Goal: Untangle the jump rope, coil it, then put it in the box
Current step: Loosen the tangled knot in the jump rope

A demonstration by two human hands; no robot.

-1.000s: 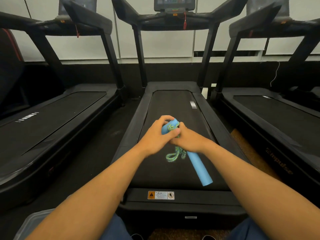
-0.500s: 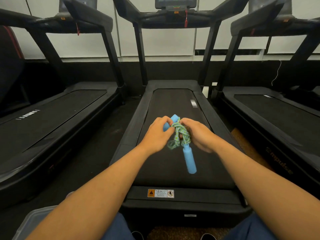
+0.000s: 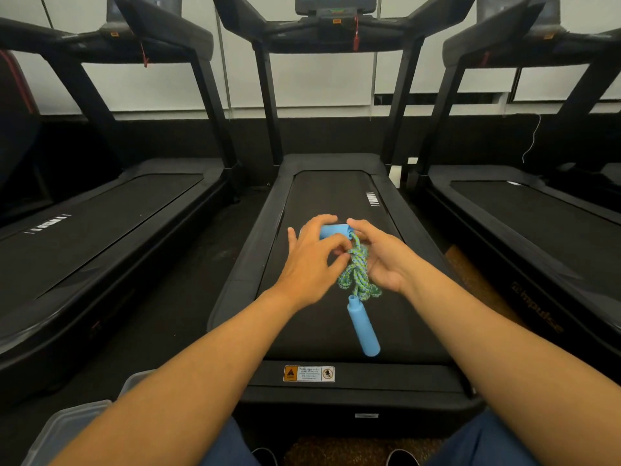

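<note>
A jump rope with a knotted green-and-blue cord (image 3: 358, 274) and two blue handles is held above the middle treadmill's belt (image 3: 331, 196). One blue handle (image 3: 332, 231) lies crosswise between my hands at the top. The other blue handle (image 3: 363, 326) hangs down from the tangle toward the belt's near end. My left hand (image 3: 311, 260) pinches the cord at the knot. My right hand (image 3: 383, 257) grips the tangle from the right, fingers touching the upper handle's end. A clear plastic box (image 3: 64, 428) shows at the bottom left, partly hidden by my left forearm.
Two more black treadmills (image 3: 84, 230) (image 3: 537, 213) flank the middle one, with dark floor gaps between. The middle treadmill's uprights and console (image 3: 334, 5) rise at the far end. My knees and shoes show at the bottom edge.
The upper handle has turned from pointing up to lying crosswise. The lower handle has swung and hangs lower. My hands have spread slightly around the knot.
</note>
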